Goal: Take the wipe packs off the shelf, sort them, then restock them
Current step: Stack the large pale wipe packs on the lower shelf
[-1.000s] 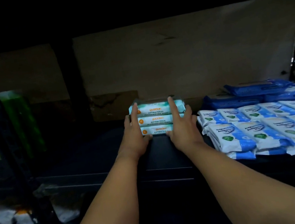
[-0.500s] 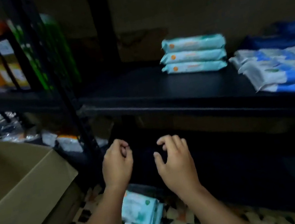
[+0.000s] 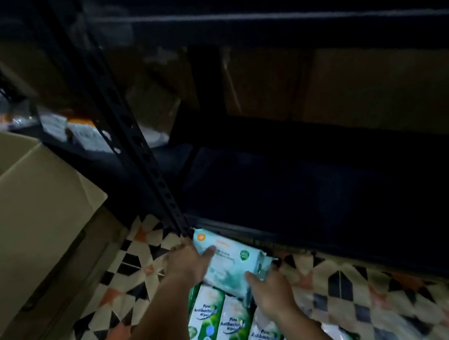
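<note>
Gripping the teal wipe pack (image 3: 231, 261) by its ends, left hand (image 3: 189, 261) and right hand (image 3: 270, 292) curled on it; soft, light, slippery film, so I hold the edges.

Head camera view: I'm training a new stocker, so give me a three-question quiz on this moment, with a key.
1. True or false: both hands grip the same teal wipe pack.
2. Where do the green Pine wipe packs lie? A) on the upper shelf B) on the patterned floor C) in the cardboard box
3. Fill in: the teal pack sits beside the foot of the black shelf ____.

Key
1. True: the left hand holds its far end and the right hand its near end.
2. B
3. post
</note>
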Motion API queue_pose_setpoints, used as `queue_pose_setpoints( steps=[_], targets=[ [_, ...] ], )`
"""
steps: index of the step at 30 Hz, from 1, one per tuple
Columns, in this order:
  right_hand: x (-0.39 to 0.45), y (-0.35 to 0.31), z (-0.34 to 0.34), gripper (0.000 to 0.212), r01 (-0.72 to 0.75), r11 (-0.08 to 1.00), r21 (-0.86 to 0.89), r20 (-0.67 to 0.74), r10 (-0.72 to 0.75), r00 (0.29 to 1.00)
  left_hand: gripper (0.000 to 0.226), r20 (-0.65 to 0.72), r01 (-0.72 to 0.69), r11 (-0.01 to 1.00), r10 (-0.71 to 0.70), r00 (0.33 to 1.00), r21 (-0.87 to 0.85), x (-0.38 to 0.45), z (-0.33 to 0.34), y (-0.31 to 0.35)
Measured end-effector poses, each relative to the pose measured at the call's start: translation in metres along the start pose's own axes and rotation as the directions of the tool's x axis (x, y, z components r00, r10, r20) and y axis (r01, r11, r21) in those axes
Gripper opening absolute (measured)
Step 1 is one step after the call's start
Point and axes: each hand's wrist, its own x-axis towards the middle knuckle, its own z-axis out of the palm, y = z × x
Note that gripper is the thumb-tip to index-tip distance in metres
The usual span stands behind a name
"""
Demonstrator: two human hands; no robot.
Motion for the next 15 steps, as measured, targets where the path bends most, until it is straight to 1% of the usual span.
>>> queue_pose_setpoints(
  steps=[3, 5, 8, 10, 12, 15],
  targets=[
    [0.016, 0.004, 0.014, 0.045, -0.031, 0.998, 0.051, -0.043, 0.034, 0.999, 0.073, 0.027, 0.005, 0.995, -0.003, 1.000, -0.098, 0.010, 0.010, -0.004],
    [0.023, 0.002, 0.020, 0.038, -0.040, 0.997, 0.064, -0.107, 0.046, 0.993, 0.061, 0.038, -0.005, 0.984, 0.012, 0.999, -0.178, 0.009, 0.018, -0.003],
    [0.027, 0.000, 0.022, 0.037, -0.057, 0.996, 0.063, -0.207, 0.069, 0.976, 0.054, 0.033, -0.025, 0.977, 0.032, 0.999, -0.213, 0.002, 0.028, 0.002],
    [0.025, 0.000, 0.020, 0.035, -0.068, 0.994, 0.089, -0.213, 0.086, 0.973, 0.052, 0.026, -0.042, 0.970, 0.049, 0.998, -0.240, -0.004, 0.030, 0.005],
    [0.024, 0.000, 0.016, 0.032, -0.089, 0.984, 0.157, -0.204, 0.120, 0.972, 0.058, 0.013, -0.041, 0.962, 0.046, 0.999, -0.270, -0.009, 0.032, 0.006],
    [0.021, -0.002, 0.006, 0.022, -0.086, 0.964, 0.250, -0.191, 0.136, 0.972, 0.076, 0.012, -0.026, 0.957, 0.031, 0.999, -0.287, -0.015, 0.028, 0.010]
  ],
)
